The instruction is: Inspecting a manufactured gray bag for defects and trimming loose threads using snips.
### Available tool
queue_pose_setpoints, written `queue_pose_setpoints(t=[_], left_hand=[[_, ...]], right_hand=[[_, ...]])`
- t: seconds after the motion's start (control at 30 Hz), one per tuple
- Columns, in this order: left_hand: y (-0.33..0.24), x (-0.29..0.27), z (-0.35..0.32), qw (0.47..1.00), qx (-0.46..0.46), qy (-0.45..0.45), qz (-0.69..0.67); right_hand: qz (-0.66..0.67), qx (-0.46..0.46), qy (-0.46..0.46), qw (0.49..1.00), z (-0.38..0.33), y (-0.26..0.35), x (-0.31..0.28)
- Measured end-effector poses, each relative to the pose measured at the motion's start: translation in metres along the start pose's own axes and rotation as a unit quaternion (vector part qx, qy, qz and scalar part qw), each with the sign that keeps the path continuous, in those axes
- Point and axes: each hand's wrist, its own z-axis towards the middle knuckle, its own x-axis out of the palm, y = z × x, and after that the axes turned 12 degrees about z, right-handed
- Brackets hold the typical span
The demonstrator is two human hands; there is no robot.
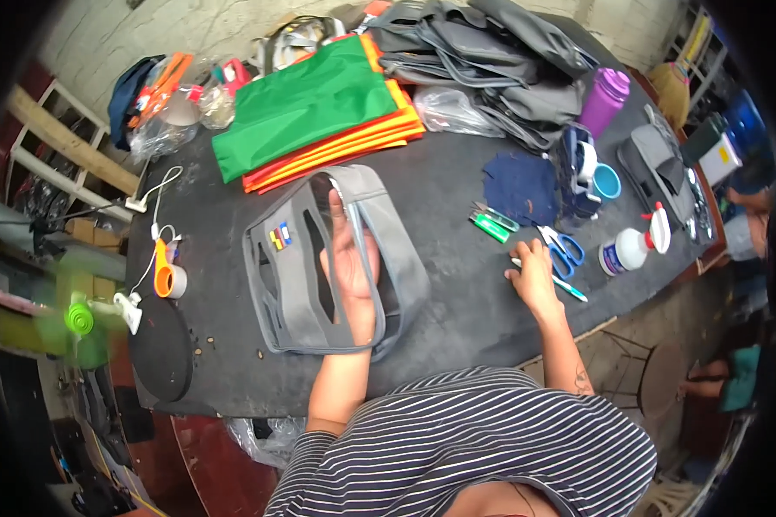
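Observation:
A grey fabric bag (pixel 297 297) with cut-out openings and a small coloured label stands at the middle of the black table. My left hand (pixel 351 263) reaches inside it, palm showing and fingers stretched toward the far side; the fingertips are partly covered by the bag. To the right, my right hand (pixel 535 274) is low over the table, with its fingers curled round a white and teal pen (pixel 571 290). Blue-handled scissors (pixel 566 254) lie just beside that hand. Beyond it are a green lighter-like object (pixel 490 227) and small snips (pixel 497 214).
Folded green and orange fabric (pixel 310 108) and a heap of grey bags (pixel 483 52) cover the far side. A spray bottle (pixel 629 250), teal cup (pixel 606 182) and purple bottle (pixel 605 102) stand at right. Left are a tape roll (pixel 171 281), white cable and green fan (pixel 79 319).

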Motion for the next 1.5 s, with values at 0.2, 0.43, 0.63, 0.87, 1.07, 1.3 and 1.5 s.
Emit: queue_pose_setpoints(t=[0.2, 0.43, 0.63, 0.87, 1.07, 1.3, 1.5], left_hand=[[0.016, 0.007, 0.015, 0.946, 0.067, 0.041, 0.313], [0.021, 0.024, 0.009, 0.936, 0.028, 0.076, 0.342], [0.022, 0.016, 0.006, 0.938, 0.015, 0.077, 0.337], [0.019, -0.003, 0.007, 0.968, -0.041, 0.072, 0.235], [0.022, -0.016, 0.007, 0.97, -0.067, 0.053, 0.227], [0.031, -0.015, 0.005, 0.952, -0.069, 0.031, 0.298], [0.039, -0.007, -0.001, 0.928, -0.044, 0.027, 0.369]], right_hand=[[0.005, 0.011, -0.078, 0.997, -0.001, -0.023, -0.014], [0.028, -0.051, -0.148, 0.987, 0.011, -0.041, -0.026], [0.031, -0.171, -0.082, 0.981, 0.049, -0.021, 0.01], [0.041, -0.034, -0.03, 0.998, 0.072, -0.028, 0.025], [0.139, -0.087, -0.162, 0.973, 0.073, -0.003, 0.006], [0.542, -0.092, 0.061, 0.833, 0.061, 0.102, -0.001], [0.453, -0.212, 0.017, 0.866, 0.065, 0.153, 0.009]])
